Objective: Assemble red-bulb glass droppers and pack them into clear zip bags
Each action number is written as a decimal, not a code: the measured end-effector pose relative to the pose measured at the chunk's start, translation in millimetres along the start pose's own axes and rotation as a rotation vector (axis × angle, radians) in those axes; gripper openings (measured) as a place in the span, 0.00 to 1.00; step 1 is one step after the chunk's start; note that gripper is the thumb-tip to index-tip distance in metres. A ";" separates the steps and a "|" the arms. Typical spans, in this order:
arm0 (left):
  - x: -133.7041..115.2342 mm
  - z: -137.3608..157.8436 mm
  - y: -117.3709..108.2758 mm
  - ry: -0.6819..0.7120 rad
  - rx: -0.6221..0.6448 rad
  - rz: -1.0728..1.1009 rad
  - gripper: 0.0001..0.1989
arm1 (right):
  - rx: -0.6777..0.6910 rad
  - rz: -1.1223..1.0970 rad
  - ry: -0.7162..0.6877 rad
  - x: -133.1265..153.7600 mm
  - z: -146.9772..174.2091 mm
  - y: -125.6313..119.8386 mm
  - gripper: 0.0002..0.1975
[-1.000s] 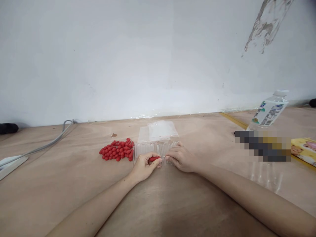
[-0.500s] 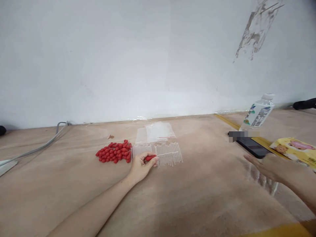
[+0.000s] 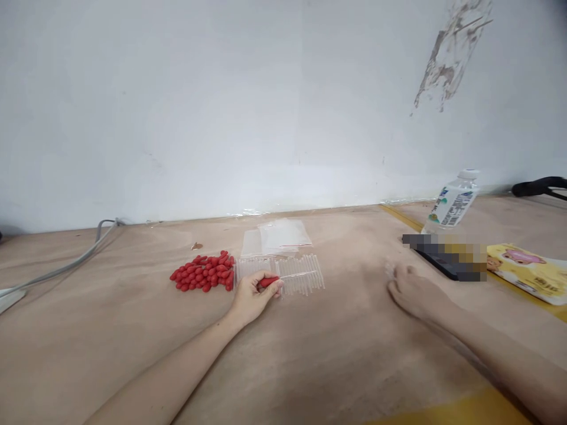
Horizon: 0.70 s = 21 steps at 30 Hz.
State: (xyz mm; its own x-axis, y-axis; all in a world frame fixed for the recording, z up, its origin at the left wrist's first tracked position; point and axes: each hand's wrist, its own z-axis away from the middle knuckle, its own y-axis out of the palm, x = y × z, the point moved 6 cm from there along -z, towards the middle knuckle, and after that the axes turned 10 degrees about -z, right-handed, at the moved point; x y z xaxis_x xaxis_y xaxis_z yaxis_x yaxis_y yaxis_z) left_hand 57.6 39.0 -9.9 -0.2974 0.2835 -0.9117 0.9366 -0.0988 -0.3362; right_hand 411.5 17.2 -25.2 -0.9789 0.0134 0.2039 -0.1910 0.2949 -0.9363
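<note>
My left hand (image 3: 253,295) is closed round the red rubber bulb (image 3: 267,282) of a dropper, whose thin clear tube (image 3: 299,275) points to the right. Beneath it lies a row of loose clear tubes (image 3: 310,283), side by side on the table. Just left of that hand is a heap of red rubber bulbs (image 3: 201,273). Farther right, my right hand (image 3: 416,292) is low over the table with curled fingers, a little blurred. Something faint and clear shows at its fingertips; what it is I cannot make out.
Clear plastic bags (image 3: 283,237) lie behind the tubes. To the right are a partly blurred-out phone (image 3: 436,260), a bottle (image 3: 454,203) and a yellow packet (image 3: 527,271). A grey cable (image 3: 66,270) runs along the left, and a wall (image 3: 199,118) closes off the back.
My right hand has moved left, away from beside the phone, and its fingers have curled. Clear streaks under it are gone from that spot. My left hand keeps its hold on the dropper.
</note>
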 end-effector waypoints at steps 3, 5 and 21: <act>0.3 -0.5 -1.8 0.004 -0.024 0.026 0.12 | 0.106 -0.006 -0.110 58.9 -19.6 9.6 0.11; 0.5 -1.0 -4.7 0.032 -0.055 0.035 0.12 | 0.154 -0.053 -0.197 94.3 -34.6 17.0 0.11; -4.8 -0.8 -23.1 0.250 -0.290 -0.244 0.10 | 0.239 -0.829 0.156 113.3 -73.0 41.0 0.08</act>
State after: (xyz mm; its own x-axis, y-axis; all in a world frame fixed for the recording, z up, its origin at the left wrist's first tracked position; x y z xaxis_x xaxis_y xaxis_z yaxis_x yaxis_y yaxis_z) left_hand 37.6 40.7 2.5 -0.4953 0.4904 -0.7171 0.8685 0.2607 -0.4216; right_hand 298.1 100.5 -19.5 -0.5007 0.0190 0.8654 -0.8635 0.0597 -0.5009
